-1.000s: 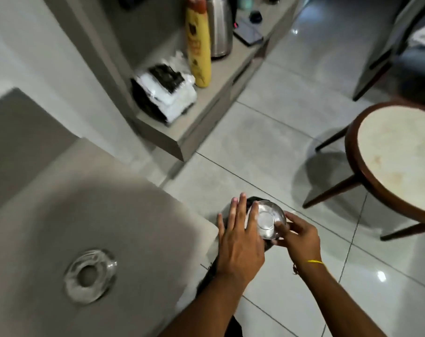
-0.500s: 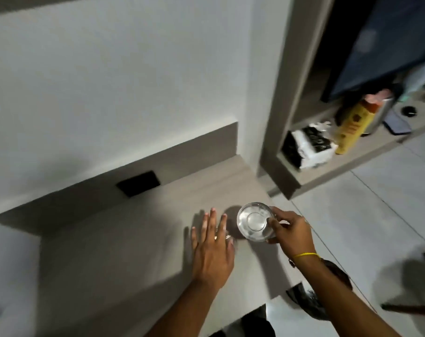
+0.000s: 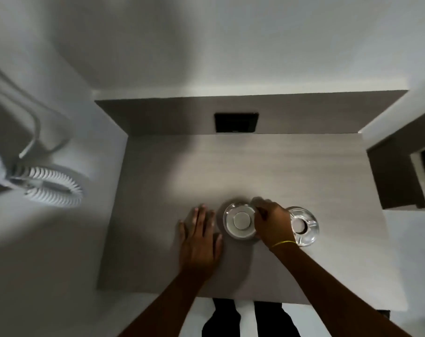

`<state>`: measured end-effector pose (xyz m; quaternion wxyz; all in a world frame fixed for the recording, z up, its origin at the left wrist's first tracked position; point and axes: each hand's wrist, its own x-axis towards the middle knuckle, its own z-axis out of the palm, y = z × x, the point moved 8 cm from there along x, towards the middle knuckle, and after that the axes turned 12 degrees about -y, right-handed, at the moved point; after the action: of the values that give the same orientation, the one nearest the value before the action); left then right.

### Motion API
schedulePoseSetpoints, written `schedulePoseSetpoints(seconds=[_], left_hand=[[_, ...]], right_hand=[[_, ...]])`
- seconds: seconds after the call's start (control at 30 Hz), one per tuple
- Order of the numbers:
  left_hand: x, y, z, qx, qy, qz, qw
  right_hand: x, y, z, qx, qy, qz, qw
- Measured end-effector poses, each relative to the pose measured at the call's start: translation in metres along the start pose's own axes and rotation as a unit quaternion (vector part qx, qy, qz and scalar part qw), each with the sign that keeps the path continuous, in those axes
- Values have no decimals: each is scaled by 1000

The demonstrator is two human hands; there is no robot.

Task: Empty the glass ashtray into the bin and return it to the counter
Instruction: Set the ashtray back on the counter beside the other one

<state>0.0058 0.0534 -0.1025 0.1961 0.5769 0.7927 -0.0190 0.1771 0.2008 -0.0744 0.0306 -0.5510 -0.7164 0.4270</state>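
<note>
A round glass ashtray [image 3: 240,221] sits on the grey counter [image 3: 267,166], near its front middle. My right hand [image 3: 271,221] grips the ashtray's right rim with its fingers curled over the edge. My left hand [image 3: 199,231] lies flat on the counter just left of the ashtray, fingers spread, holding nothing. A second glass ashtray [image 3: 305,226] stands on the counter right of my right hand, partly hidden by my wrist. No bin is in view.
A black wall socket [image 3: 236,122] sits in the dark back panel behind the counter. A white coiled cord [image 3: 48,188] hangs on the left wall. A dark shelf unit [image 3: 403,173] borders the counter on the right. My legs show below the counter's front edge.
My right hand carried the ashtray from above the floor up over the counter and set it down. My left hand moved along and now rests flat beside it. The view swung toward the counter.
</note>
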Motion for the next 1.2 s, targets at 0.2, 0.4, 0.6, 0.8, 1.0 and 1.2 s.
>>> schedulePoseSetpoints(seconds=[0.2, 0.4, 0.6, 0.8, 1.0, 1.2], left_hand=[[1, -4, 11, 9, 27, 14, 1000], [0, -13, 18, 11, 40, 23, 999], [-4, -11, 21, 12, 35, 16, 999], [2, -8, 14, 3, 42, 10, 999], [1, -8, 14, 4, 54, 13, 998], [2, -8, 15, 16, 42, 9, 999]], right_hand=[[3, -6, -5, -57, -3, 11, 998], [-8, -8, -3, -81, -5, 4, 997], [-37, 15, -31, -240, -1, 71, 968], [-44, 31, -36, -233, -58, 133, 962], [-39, 34, -32, -230, -80, 159, 957], [-38, -7, -27, -205, -58, 83, 973]])
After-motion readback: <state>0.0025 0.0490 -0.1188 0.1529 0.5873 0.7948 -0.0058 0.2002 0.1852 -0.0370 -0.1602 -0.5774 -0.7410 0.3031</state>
